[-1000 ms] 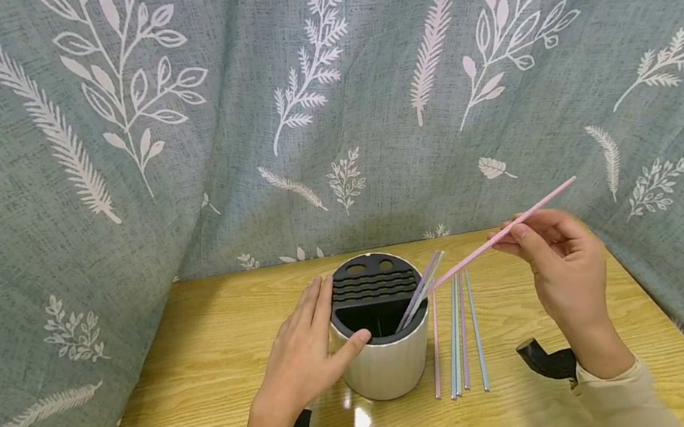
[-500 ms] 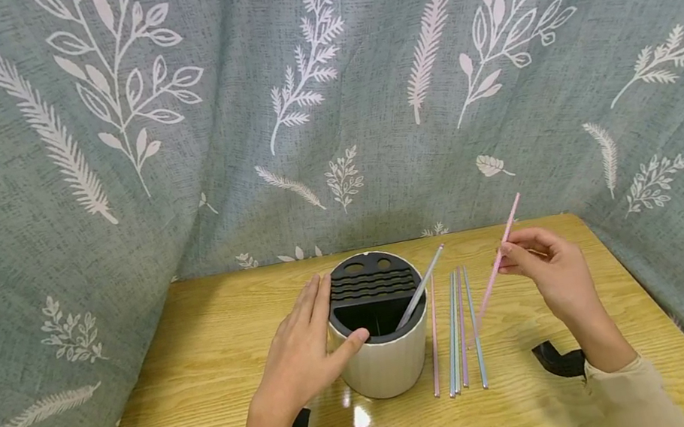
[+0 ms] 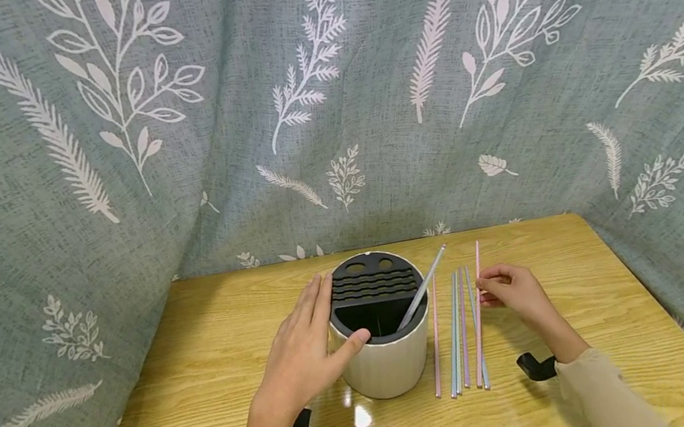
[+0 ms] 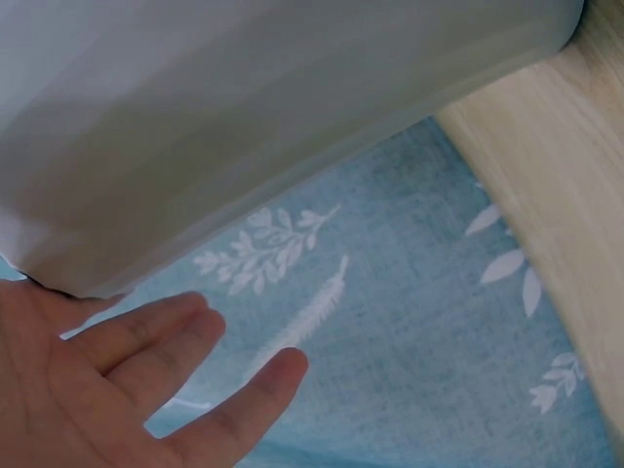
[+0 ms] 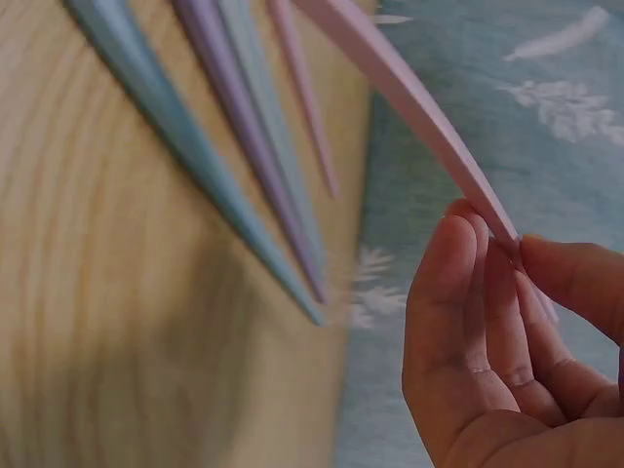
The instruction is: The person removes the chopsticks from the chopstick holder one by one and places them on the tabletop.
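Note:
My left hand [image 3: 302,361] rests against the left side of a white utensil holder [image 3: 387,372], its thumb over the rim and its fingers straight. In the left wrist view some fingers [image 4: 175,351] stand clear of the wall. My right hand [image 3: 517,293] pinches a pink chopstick [image 3: 479,323] between thumb and fingertips, over the right end of a row of chopsticks. That row holds blue [image 3: 454,331], purple [image 3: 462,326] and pink [image 3: 436,342] ones. A bluish-grey chopstick [image 3: 421,291] leans in the holder's front compartment; whether others lie behind it I cannot tell.
A black insert [image 3: 373,284] with wavy slots and two round holes covers the holder's back half. The wooden table [image 3: 214,343] ends at a leafy blue-grey cloth [image 3: 231,210]. Black wrist straps [image 3: 537,366] sit at both wrists.
My right hand has drawn the pink chopstick away from the holder's rim, turned it steeper and lowered it beside the row on the right. The left hand has stayed in place.

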`<state>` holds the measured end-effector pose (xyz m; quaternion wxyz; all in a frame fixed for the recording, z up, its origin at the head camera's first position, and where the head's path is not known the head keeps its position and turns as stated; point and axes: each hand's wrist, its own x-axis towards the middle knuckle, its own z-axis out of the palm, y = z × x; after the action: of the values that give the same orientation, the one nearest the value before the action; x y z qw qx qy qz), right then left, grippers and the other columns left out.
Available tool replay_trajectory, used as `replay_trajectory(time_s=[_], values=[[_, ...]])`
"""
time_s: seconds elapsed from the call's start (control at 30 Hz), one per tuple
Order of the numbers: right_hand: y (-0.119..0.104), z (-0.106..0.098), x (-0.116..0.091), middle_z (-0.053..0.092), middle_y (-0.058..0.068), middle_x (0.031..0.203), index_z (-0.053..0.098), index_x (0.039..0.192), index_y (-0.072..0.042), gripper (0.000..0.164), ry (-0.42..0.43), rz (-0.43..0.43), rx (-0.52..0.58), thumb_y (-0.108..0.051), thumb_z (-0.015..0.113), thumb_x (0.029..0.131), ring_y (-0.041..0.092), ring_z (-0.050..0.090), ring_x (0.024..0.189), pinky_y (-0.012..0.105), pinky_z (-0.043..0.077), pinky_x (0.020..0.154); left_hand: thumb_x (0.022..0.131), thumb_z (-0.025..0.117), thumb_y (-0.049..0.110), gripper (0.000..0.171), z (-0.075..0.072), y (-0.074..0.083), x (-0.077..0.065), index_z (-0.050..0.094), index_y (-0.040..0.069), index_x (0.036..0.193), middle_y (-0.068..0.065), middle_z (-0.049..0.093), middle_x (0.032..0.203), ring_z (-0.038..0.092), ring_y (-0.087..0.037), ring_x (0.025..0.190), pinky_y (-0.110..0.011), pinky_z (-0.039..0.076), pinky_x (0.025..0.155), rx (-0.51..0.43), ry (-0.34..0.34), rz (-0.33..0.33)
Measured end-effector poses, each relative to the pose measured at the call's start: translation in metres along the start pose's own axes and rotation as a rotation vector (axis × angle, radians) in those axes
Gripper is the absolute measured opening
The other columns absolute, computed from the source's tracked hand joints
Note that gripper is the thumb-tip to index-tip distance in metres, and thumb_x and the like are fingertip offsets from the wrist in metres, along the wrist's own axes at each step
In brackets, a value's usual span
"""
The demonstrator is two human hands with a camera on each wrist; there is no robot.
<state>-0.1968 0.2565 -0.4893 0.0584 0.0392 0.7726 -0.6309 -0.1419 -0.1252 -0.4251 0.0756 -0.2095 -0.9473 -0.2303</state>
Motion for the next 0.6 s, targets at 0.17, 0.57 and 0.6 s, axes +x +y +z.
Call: replay_trajectory(time_s=[0.17,0.57,0.6], values=[[0.016,0.005,0.010,0.066,0.027,0.102,0.057,0.123,0.017,0.034,-0.009,0.034,-0.021,-0.008,0.062,0.100,0.028,0.070,0.082,0.045,0.058,0.078,0.094,0.042,0.074,0.094,0.000,0.000,0.000,0.004,0.023,0.163,-0.009,0.015,0.165,0.015,-0.024,0.151,-0.056,0.031,0.112,-0.002,-0.001,-0.004],[0.024,0.006,0.014,0.067,0.026,0.098,0.057,0.122,0.018,0.032,0.010,0.062,-0.017,-0.006,0.060,0.101,0.027,0.071,0.080,0.040,0.060,0.074,0.094,0.041,0.075,0.094,0.001,-0.001,0.000,0.002,0.024,0.162,-0.008,0.014,0.166,0.015,-0.024,0.151,-0.057,0.032,0.111,0.001,-0.002,-0.009],[0.024,0.005,0.013,0.067,0.026,0.099,0.057,0.122,0.018,0.032,0.007,0.059,-0.021,-0.007,0.059,0.101,0.027,0.071,0.080,0.040,0.060,0.074,0.094,0.041,0.075,0.094,0.001,0.000,0.000,0.002,0.024,0.162,-0.008,0.015,0.166,0.015,-0.024,0.151,-0.057,0.031,0.111,0.001,-0.002,-0.009]])
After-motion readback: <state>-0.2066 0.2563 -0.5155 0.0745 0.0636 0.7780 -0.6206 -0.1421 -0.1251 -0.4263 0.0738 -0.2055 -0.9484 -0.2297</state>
